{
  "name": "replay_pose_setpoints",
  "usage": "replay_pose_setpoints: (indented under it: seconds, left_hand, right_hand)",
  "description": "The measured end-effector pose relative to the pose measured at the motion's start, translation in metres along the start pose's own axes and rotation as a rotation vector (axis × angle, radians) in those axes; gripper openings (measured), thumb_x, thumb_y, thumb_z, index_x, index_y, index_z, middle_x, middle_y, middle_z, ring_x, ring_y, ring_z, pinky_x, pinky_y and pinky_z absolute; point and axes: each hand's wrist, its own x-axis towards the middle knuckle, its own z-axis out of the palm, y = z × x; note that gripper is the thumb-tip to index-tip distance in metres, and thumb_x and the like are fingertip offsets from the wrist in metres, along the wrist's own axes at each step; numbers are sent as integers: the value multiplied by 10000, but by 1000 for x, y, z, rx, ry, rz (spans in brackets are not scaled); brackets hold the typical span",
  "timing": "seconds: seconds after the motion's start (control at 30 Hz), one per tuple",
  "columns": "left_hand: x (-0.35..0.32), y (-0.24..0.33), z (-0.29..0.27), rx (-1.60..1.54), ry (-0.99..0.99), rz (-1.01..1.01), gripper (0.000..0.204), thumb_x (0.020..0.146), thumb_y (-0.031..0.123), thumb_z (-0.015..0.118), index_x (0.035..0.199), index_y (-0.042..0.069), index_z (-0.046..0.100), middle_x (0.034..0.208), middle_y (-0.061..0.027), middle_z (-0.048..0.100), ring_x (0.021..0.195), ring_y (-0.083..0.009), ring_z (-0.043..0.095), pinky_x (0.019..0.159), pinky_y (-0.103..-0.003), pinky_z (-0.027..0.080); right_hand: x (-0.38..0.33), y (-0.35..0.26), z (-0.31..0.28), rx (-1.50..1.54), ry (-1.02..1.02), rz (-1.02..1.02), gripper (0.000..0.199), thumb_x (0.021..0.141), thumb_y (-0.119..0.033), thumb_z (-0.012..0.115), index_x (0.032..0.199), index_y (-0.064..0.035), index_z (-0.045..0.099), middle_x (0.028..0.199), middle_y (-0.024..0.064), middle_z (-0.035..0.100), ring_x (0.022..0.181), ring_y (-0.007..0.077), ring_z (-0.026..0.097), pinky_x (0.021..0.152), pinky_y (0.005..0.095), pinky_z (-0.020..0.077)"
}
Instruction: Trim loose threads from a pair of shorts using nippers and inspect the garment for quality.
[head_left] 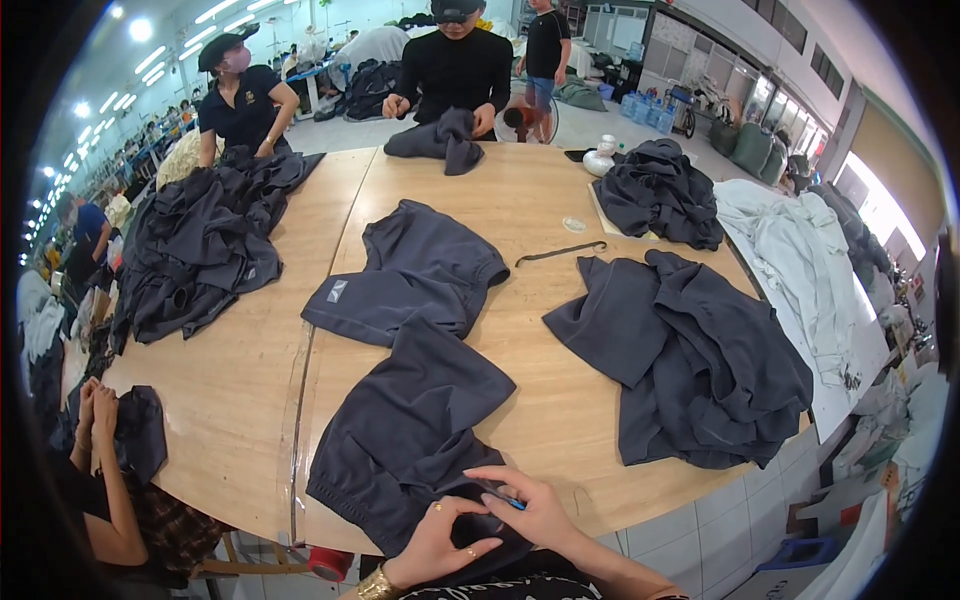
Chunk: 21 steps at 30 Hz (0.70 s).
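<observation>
1) small pale label [337, 291] on the dark shorts [425, 255], too tiny to read
2) white lettering [550, 590] on the wearer's black top [535, 565], not legible
3) small emblem [249, 97] on a co-worker's dark shirt [232, 115], unreadable

From the wearer's head at the near edge of the pale wooden table [220, 400], the fisheye view faced down and forward, close over the bare left hand [436, 545] and bare right hand [540, 512].

Wooden table [210, 400], dark shorts [410, 400] laid out, heaped dark garments [205, 235], thin dark strip [560, 253]
</observation>
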Motion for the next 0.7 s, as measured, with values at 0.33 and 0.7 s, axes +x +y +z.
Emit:
replay_pose_setpoints:
  seconds: [0.33, 0.7]
  left_hand:
    - [12, 1, -42, 357, -104, 87, 159, 758, 246, 744, 809, 111, 677, 697, 11, 608, 702, -187, 541, 682, -314, 343]
    - [66, 3, -95, 868, 447, 340, 184, 686, 60, 688, 853, 134, 667, 937, 9, 650, 952, -177, 559, 861, -369, 330]
  right_hand:
    - [11, -9, -20, -209, 298, -12, 302, 818, 28, 530, 1102, -34, 615, 780, 47, 629, 645, 66, 578, 547, 233, 489]
    - [59, -25, -32, 63, 357, -1, 234, 814, 54, 519, 1029, 30, 611, 749, 39, 582, 552, 119, 583, 557, 233, 451]
